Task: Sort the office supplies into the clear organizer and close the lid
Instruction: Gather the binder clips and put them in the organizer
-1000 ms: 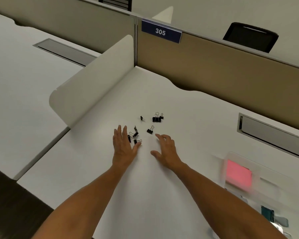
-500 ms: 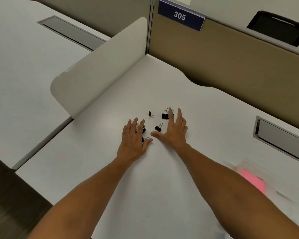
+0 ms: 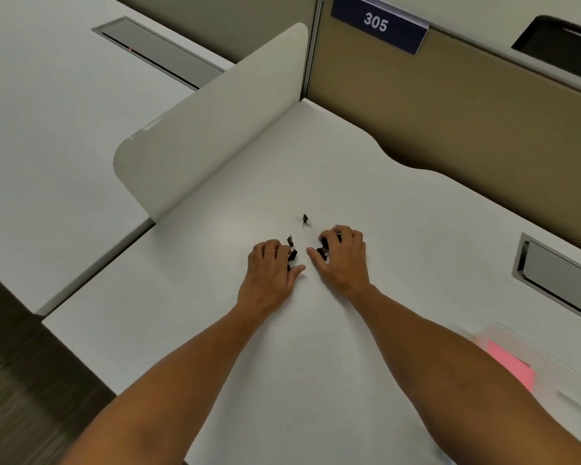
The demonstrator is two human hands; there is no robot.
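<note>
We had both hands mid-desk (image 3: 416, 236), left hand (image 3: 270, 271) and right hand (image 3: 344, 260) with fingers curled over binder clips (image 3: 292, 250) to rake them together; one stray clip (image 3: 305, 219) lay just beyond, organizer (image 3: 550, 360) blurred at the right edge.

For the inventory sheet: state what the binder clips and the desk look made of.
Binder clips: probably metal; black bodies with thin silvery wire handles, too small to judge the finish. Desk: likely laminate, a smooth, matte white surface; what lies under the surface is hidden.

Left hand (image 3: 270, 263) and right hand (image 3: 344, 258) side by side, palms down, fingers curled.
</note>
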